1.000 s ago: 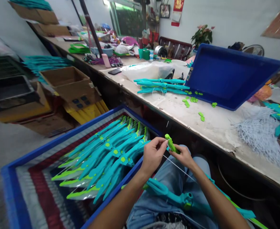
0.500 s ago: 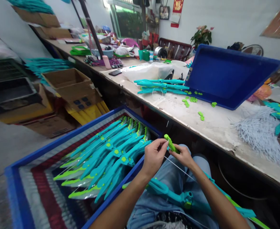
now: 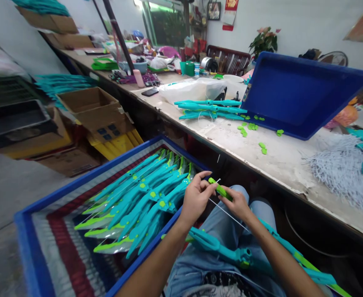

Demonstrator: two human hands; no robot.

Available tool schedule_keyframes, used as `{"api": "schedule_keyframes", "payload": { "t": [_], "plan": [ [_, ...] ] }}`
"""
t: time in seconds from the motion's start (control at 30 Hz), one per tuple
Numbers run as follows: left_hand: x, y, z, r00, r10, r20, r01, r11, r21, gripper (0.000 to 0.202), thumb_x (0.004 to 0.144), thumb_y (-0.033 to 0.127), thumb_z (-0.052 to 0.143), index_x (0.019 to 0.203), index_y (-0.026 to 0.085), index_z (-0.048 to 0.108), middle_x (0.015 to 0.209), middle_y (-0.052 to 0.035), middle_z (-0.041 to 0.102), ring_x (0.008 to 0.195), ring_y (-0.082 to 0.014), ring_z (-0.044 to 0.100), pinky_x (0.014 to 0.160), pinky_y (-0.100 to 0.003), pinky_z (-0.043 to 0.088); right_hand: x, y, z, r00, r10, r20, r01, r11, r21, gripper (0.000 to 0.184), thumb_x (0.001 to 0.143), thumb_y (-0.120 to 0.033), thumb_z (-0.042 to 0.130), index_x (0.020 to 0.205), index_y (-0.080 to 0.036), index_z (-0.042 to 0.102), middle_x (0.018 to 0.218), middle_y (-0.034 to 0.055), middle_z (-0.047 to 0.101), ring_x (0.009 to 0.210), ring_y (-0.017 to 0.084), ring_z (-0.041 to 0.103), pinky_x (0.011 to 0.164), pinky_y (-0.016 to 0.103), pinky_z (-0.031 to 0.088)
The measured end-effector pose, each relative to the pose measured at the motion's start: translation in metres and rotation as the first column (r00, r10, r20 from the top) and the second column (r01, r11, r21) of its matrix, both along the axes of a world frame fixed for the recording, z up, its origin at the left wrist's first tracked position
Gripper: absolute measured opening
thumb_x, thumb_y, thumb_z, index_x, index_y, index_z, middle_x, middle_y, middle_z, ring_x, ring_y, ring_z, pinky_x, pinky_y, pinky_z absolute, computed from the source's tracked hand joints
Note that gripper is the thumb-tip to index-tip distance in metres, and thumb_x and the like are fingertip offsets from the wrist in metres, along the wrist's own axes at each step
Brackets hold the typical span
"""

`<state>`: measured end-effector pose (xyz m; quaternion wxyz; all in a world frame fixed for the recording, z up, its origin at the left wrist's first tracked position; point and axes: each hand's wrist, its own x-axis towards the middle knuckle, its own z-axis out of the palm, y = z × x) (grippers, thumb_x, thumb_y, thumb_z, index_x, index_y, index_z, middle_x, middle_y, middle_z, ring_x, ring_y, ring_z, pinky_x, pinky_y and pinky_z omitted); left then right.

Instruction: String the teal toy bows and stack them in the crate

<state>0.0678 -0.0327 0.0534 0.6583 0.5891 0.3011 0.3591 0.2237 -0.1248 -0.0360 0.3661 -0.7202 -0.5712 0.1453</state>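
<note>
In my right hand (image 3: pixel 235 203) is a small bright-green plastic piece (image 3: pixel 221 189), pinched between thumb and fingers above my knees. My left hand (image 3: pixel 197 197) is right beside its far end, thumb bent towards the piece and index finger raised. A white string (image 3: pixel 229 214) runs from under my left fingers down across my lap, and a short string end sticks out by the green piece. My left fingertips seem closed on the string, though their grip is partly hidden. Across my thighs lies a teal toy bow (image 3: pixel 221 250) with green parts, partly covered by my right forearm.
To my left, a blue-rimmed tray (image 3: pixel 85 173) holds several teal-and-green toy bows (image 3: pixel 150 194). On the workbench (image 3: pixel 231 138) are loose green pieces (image 3: pixel 252 126), more teal parts (image 3: pixel 212 109), a tilted blue tray (image 3: pixel 305 99) and a bundle of white strings (image 3: pixel 339 173). Cardboard boxes (image 3: pixel 91 107) stand further left.
My left fingers have loosened from a tight pinch at the green piece, and the index finger has lifted. A string end now shows past the piece. The view has shifted slightly.
</note>
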Motion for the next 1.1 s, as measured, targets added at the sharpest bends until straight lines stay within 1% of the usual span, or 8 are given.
{"api": "schedule_keyframes", "payload": {
  "t": [0.13, 0.37, 0.47, 0.57, 0.63, 0.73, 1.03, 1.1],
  "plan": [
    [-0.010, 0.002, -0.007, 0.999, -0.034, -0.005, 0.033, 0.996, -0.088, 0.033, 0.075, 0.038, 0.068, 0.097, 0.015, 0.060, 0.054, 0.0051, 0.057, 0.053, -0.0108, 0.052, 0.060, -0.025, 0.042, -0.003, 0.000, -0.006, 0.989, 0.017, 0.148, -0.018, 1.000, 0.007, 0.037, 0.089, -0.034, 0.054, 0.123, -0.024, 0.062, 0.113, 0.0071, 0.070, 0.100, 0.023, 0.067, 0.086, 0.036, 0.054],
    [-0.023, 0.002, -0.026, 0.999, 0.026, 0.026, -0.022, 0.990, -0.138, 0.040, 0.074, 0.043, 0.070, 0.100, 0.015, 0.059, 0.056, 0.0052, 0.055, 0.055, -0.0097, 0.050, 0.057, -0.023, 0.039, 0.014, 0.015, -0.005, 0.936, 0.161, 0.314, -0.167, 0.986, -0.010, 0.038, 0.091, -0.033, 0.054, 0.128, -0.022, 0.058, 0.113, 0.0109, 0.068, 0.104, 0.024, 0.063, 0.089, 0.040, 0.052],
    [-0.025, 0.004, -0.034, 0.998, 0.066, 0.010, -0.063, 0.987, -0.150, 0.041, 0.074, 0.044, 0.070, 0.101, 0.015, 0.058, 0.056, 0.0053, 0.055, 0.055, -0.0097, 0.051, 0.056, -0.022, 0.038, 0.013, 0.024, 0.007, 0.936, 0.251, 0.247, -0.264, 0.964, 0.019, 0.039, 0.090, -0.036, 0.056, 0.127, -0.023, 0.058, 0.115, 0.0109, 0.065, 0.106, 0.024, 0.060, 0.091, 0.041, 0.051],
    [-0.026, 0.007, -0.037, 0.997, 0.071, 0.004, -0.069, 0.986, -0.150, 0.040, 0.075, 0.043, 0.070, 0.100, 0.015, 0.058, 0.057, 0.0051, 0.055, 0.056, -0.0099, 0.052, 0.057, -0.022, 0.038, 0.002, 0.033, 0.032, 0.974, 0.189, 0.122, -0.208, 0.964, 0.166, 0.035, 0.092, -0.036, 0.053, 0.125, -0.024, 0.059, 0.111, 0.0096, 0.064, 0.105, 0.021, 0.058, 0.090, 0.039, 0.050],
    [-0.025, 0.008, -0.036, 0.998, 0.063, 0.011, -0.060, 0.988, -0.144, 0.039, 0.075, 0.043, 0.070, 0.099, 0.016, 0.058, 0.056, 0.0058, 0.054, 0.055, -0.0098, 0.051, 0.056, -0.022, 0.038, -0.007, 0.041, 0.049, 0.977, 0.207, 0.046, -0.212, 0.951, 0.226, 0.029, 0.093, -0.036, 0.052, 0.117, -0.024, 0.064, 0.101, 0.0072, 0.065, 0.097, 0.018, 0.060, 0.086, 0.034, 0.051],
    [-0.023, 0.009, -0.034, 0.998, 0.054, 0.020, -0.051, 0.989, -0.138, 0.038, 0.074, 0.043, 0.071, 0.098, 0.016, 0.058, 0.055, 0.0063, 0.054, 0.053, -0.0095, 0.051, 0.055, -0.022, 0.038, -0.015, 0.053, 0.069, 0.947, 0.321, 0.009, -0.313, 0.915, 0.255, 0.023, 0.092, -0.038, 0.056, 0.100, -0.021, 0.068, 0.090, 0.0051, 0.065, 0.087, 0.016, 0.060, 0.079, 0.030, 0.050],
    [-0.020, 0.013, -0.039, 0.999, 0.033, 0.014, -0.030, 0.981, -0.191, 0.038, 0.073, 0.041, 0.072, 0.099, 0.017, 0.057, 0.057, 0.0065, 0.052, 0.052, -0.0091, 0.048, 0.053, -0.021, 0.037, -0.018, 0.066, 0.088, 0.908, 0.410, 0.092, -0.420, 0.876, 0.238, 0.021, 0.091, -0.030, 0.053, 0.075, -0.021, 0.062, 0.076, 0.0028, 0.061, 0.076, 0.015, 0.054, 0.072, 0.030, 0.046],
    [-0.016, 0.014, -0.044, 0.997, 0.064, -0.033, -0.068, 0.991, -0.119, 0.030, 0.072, 0.038, 0.071, 0.091, 0.018, 0.059, 0.064, 0.0037, 0.055, 0.059, -0.0113, 0.051, 0.055, -0.022, 0.039, -0.021, 0.067, 0.086, 0.914, 0.401, 0.063, -0.404, 0.883, 0.239, 0.020, 0.090, -0.028, 0.054, 0.073, -0.021, 0.061, 0.073, 0.0023, 0.060, 0.074, 0.015, 0.054, 0.070, 0.030, 0.045]
  ]
}}
